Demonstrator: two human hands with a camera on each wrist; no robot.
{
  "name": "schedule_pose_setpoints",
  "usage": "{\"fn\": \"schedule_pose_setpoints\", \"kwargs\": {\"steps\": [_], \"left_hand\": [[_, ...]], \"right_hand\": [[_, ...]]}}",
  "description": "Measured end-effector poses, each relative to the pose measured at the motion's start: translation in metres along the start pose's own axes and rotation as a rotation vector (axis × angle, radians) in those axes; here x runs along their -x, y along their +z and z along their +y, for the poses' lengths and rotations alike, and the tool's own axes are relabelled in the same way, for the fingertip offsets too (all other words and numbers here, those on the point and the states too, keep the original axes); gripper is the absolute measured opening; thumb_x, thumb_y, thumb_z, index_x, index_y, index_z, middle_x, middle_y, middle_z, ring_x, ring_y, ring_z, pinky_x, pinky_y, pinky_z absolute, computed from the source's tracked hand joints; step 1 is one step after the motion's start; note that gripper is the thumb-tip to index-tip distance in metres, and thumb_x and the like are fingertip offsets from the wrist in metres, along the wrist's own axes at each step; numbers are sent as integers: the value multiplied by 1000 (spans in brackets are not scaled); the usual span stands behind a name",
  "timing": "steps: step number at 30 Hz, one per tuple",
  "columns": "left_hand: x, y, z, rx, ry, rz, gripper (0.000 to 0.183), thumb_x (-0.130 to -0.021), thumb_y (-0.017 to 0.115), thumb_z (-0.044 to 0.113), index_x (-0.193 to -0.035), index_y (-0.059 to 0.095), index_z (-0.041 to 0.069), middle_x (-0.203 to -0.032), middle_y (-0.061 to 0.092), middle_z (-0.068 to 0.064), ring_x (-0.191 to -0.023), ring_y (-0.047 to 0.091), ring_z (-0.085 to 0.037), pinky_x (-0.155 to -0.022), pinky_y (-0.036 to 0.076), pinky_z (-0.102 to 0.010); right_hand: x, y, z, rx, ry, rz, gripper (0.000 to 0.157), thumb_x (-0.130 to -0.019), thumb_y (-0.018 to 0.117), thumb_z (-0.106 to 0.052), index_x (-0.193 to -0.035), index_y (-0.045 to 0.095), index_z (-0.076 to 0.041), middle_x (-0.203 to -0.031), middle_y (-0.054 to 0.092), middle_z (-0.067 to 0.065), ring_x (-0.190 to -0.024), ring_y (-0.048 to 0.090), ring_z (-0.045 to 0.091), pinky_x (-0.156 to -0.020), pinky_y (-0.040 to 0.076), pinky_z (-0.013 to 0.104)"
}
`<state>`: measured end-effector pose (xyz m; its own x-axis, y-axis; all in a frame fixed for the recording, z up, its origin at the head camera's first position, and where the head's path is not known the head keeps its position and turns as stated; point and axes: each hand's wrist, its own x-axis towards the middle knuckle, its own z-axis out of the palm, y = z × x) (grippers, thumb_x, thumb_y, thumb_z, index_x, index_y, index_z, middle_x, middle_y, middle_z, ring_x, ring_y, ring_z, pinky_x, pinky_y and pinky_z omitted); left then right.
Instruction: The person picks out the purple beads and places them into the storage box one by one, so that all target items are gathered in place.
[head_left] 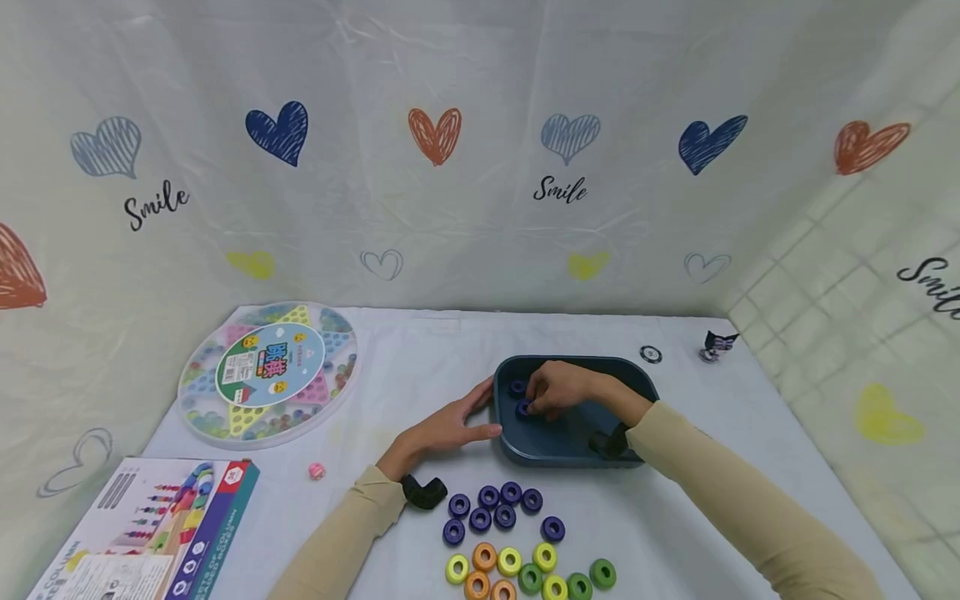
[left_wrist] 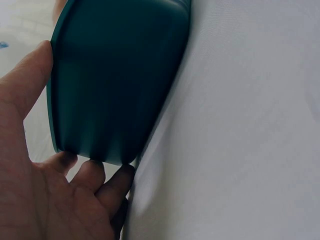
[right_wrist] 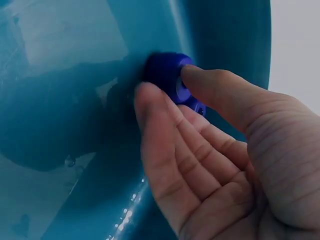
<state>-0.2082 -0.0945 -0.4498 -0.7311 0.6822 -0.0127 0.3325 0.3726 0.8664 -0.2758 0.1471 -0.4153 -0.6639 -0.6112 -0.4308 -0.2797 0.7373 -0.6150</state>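
Observation:
A dark teal plastic basin [head_left: 570, 459] stands on the white-covered table, its inside glossy. My left hand [head_left: 442, 429] rests against its left end, fingers spread; in the left wrist view the thumb touches the rim and the other fingertips press the outer wall [left_wrist: 110, 90]. Inside the basin, my right hand [head_left: 566, 390] pinches a purple ring bead [right_wrist: 169, 72] between thumb and fingers. Another purple ring bead [head_left: 517, 387] lies just beyond it, near the basin's left end. More purple ring beads [head_left: 480, 520] lie on the cloth in front of the basin.
Yellow [head_left: 509, 561], orange [head_left: 484, 557] and green ring beads [head_left: 602, 572] lie nearest the front. A round board game [head_left: 270, 367], a toy box [head_left: 142, 525] and a small pink ball [head_left: 317, 471] are at left. Behind the basin's right end are a black-and-white disc [head_left: 651, 354] and a figurine [head_left: 717, 345].

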Motion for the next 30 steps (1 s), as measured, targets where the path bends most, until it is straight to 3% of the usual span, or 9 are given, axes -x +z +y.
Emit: {"fn": "schedule_pose_setpoints", "kwargs": {"steps": [3, 10, 22, 27, 30], "left_hand": [[-1, -1, -1, -3, 3, -3, 80, -89, 57, 33, -146, 4, 14, -149, 15, -3, -134, 18, -14, -106, 19, -38], [-1, -2, 0, -5, 7, 1, 80, -88, 57, 32, -146, 5, 13, -148, 15, -4, -134, 17, -16, -106, 18, -40], [-2, 1, 1, -12, 26, -7, 79, -89, 57, 30, -146, 5, 12, -148, 17, -5, -134, 18, -18, -106, 18, -41], [-1, 1, 1, -22, 6, 1, 79, -89, 56, 32, -146, 5, 14, -148, 18, -3, -134, 17, -16, -106, 18, -41], [0, 0, 1, -30, -7, 16, 80, -88, 57, 34, -146, 6, 14, -148, 18, -2, -134, 17, -16, -106, 17, -41]], "right_hand": [[0, 0, -1, -51, 23, -5, 31, -80, 68, -13, -104, 57, 4, -77, 67, 7, -67, 66, 19, -62, 52, 29], [-3, 1, -6, -202, 69, -13, 56, -82, 65, -8, -123, 34, 14, -83, 66, 12, -73, 66, 25, -65, 53, 33], [-7, 5, -8, -195, 82, 39, 46, -83, 65, -11, -118, 44, 11, -88, 64, 11, -73, 66, 23, -66, 53, 33], [4, 0, -11, -77, 62, 48, 40, -86, 62, -16, -117, 49, 6, -88, 65, 8, -73, 66, 19, -66, 52, 30], [19, -1, -17, 57, -7, 91, 34, -88, 59, -19, -115, 53, 2, -82, 65, 4, -67, 63, 14, -63, 50, 27]]}}
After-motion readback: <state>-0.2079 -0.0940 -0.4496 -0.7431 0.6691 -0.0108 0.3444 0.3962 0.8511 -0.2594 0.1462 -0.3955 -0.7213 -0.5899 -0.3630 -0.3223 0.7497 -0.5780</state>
